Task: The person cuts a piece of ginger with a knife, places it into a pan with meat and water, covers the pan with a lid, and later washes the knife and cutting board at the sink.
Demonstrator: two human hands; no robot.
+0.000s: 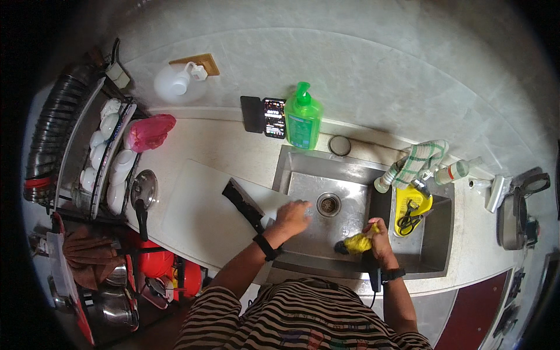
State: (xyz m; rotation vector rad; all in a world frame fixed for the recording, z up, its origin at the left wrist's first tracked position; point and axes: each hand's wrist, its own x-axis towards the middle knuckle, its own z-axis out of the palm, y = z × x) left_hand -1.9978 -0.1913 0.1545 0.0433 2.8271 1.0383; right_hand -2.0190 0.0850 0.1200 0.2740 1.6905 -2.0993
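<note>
My right hand (379, 238) grips a crumpled yellow cloth (358, 243) over the near part of the steel sink's main basin (302, 183). A small dark thing, not clear enough to name, shows beside the cloth. My left hand (295, 218) hovers near the basin's left side, fingers bent; nothing shows in it, though its palm is hidden. Left of it, a cleaver (243, 204) with a black handle lies on a white cutting board (188, 218), which reaches over the sink's left edge. A round drain (328, 204) lies between my hands.
Scissors (409, 221) rest in a yellow strainer basket (401, 201) in the right basin. Behind the sink stand a green pump bottle (303, 122), a lit phone (274, 118) and a checked cloth (422, 162). A lidded pan (143, 190) and a dish rack (105, 157) stand left.
</note>
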